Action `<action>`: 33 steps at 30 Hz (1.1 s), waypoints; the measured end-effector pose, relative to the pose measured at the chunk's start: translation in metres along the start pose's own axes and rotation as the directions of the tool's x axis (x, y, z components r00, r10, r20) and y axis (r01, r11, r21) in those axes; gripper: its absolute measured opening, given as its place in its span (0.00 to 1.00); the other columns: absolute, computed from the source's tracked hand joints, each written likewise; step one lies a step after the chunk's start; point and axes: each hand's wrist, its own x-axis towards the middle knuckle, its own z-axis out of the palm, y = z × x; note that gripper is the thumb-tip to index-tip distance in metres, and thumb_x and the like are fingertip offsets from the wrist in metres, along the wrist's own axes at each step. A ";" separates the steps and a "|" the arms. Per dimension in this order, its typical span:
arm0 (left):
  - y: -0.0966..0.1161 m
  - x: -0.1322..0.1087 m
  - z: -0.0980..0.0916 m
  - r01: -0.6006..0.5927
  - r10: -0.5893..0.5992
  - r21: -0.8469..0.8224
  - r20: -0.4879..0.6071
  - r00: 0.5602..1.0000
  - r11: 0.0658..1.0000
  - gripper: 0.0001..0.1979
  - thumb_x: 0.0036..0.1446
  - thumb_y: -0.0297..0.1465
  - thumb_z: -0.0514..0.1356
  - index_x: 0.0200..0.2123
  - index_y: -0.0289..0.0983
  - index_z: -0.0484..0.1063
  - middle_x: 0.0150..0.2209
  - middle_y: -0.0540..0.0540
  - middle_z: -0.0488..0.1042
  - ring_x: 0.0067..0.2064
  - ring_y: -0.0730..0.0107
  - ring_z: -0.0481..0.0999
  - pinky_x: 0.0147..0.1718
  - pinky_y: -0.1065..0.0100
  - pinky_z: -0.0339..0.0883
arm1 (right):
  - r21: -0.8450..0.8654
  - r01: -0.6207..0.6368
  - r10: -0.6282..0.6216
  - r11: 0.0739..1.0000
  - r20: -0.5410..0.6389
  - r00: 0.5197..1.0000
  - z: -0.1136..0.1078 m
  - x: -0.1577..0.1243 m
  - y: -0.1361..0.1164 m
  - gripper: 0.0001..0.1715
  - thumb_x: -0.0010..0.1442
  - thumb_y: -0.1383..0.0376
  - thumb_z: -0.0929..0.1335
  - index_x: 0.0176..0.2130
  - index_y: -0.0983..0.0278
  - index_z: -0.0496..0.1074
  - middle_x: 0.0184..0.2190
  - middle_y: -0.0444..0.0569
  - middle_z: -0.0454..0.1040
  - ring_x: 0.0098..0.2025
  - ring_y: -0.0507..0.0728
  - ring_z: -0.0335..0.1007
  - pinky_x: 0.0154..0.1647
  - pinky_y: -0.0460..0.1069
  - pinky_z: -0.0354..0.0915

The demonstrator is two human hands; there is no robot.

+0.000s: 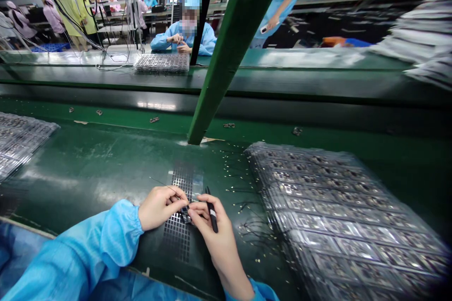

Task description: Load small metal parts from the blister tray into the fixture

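My left hand [160, 208] is closed, thumb and forefinger pinched on a thin dark cable [160, 182] whose loose end sticks out up and to the left. My right hand [213, 225] holds a black pen-like tool [212, 211] with a pale band, tucked between its fingers. Its thumb and fingertips meet the left ones at a small dark electronic part [185, 215], mostly hidden by the fingers. Beneath both hands lies a strip with a grid of small squares [178, 240] on the green bench.
At right stands a stack of clear trays [339, 216] full of small parts, with loose thin cables [247, 204] along its left side. Another tray stack [21, 141] is at left. A slanted green post [226, 66] rises ahead. A co-worker [187, 28] sits across the line.
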 end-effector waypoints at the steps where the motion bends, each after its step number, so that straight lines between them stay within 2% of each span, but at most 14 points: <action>1: 0.000 0.000 0.000 0.009 -0.009 -0.010 0.006 1.000 1.000 0.08 0.55 0.31 0.57 0.30 0.33 0.73 0.29 0.47 0.75 0.26 0.76 0.70 0.26 0.76 0.64 | 0.012 -0.007 0.007 1.000 0.001 1.000 0.000 0.000 0.000 0.21 0.52 0.58 0.72 0.42 0.60 0.63 0.30 0.45 0.74 0.34 0.54 0.72 0.37 0.48 0.68; 7: 0.003 0.001 -0.002 0.090 -0.087 -0.090 0.044 0.995 0.992 0.08 0.55 0.33 0.57 0.32 0.33 0.71 0.26 0.49 0.73 0.25 0.76 0.72 0.25 0.76 0.64 | 0.082 -0.067 0.067 0.994 -0.003 0.998 0.002 0.000 -0.006 0.22 0.51 0.58 0.73 0.42 0.61 0.64 0.29 0.44 0.74 0.32 0.54 0.72 0.37 0.49 0.69; 17: 0.002 0.001 -0.003 0.119 -0.111 -0.130 0.065 0.992 0.984 0.08 0.55 0.32 0.58 0.33 0.32 0.72 0.25 0.49 0.73 0.25 0.74 0.72 0.26 0.75 0.66 | 0.107 -0.076 0.077 0.991 0.001 0.997 0.002 -0.002 -0.007 0.22 0.52 0.58 0.73 0.42 0.61 0.63 0.29 0.43 0.74 0.30 0.52 0.71 0.35 0.47 0.69; 20: 0.002 0.001 -0.002 0.092 -0.090 -0.081 0.028 0.996 0.992 0.08 0.55 0.32 0.58 0.32 0.33 0.72 0.25 0.49 0.73 0.25 0.75 0.72 0.26 0.76 0.65 | 0.100 -0.071 0.071 0.992 0.010 0.997 0.002 -0.002 -0.007 0.22 0.51 0.58 0.73 0.42 0.61 0.63 0.30 0.43 0.74 0.31 0.53 0.72 0.36 0.47 0.68; 25: 0.004 -0.001 -0.001 -0.025 0.025 0.035 -0.005 1.000 0.999 0.08 0.57 0.31 0.57 0.31 0.34 0.74 0.30 0.47 0.76 0.26 0.76 0.71 0.28 0.76 0.65 | 0.059 -0.056 0.057 0.997 -0.010 0.998 0.002 -0.001 -0.008 0.22 0.51 0.56 0.73 0.42 0.61 0.64 0.30 0.44 0.74 0.32 0.53 0.72 0.37 0.48 0.67; 33: 0.002 -0.005 0.004 -0.055 0.055 0.068 0.008 0.998 0.996 0.07 0.56 0.29 0.58 0.32 0.34 0.76 0.32 0.46 0.77 0.28 0.74 0.73 0.29 0.76 0.67 | -0.036 -0.008 0.006 0.999 -0.035 0.999 -0.002 0.002 0.001 0.23 0.49 0.55 0.72 0.40 0.61 0.63 0.27 0.45 0.73 0.30 0.54 0.71 0.35 0.48 0.68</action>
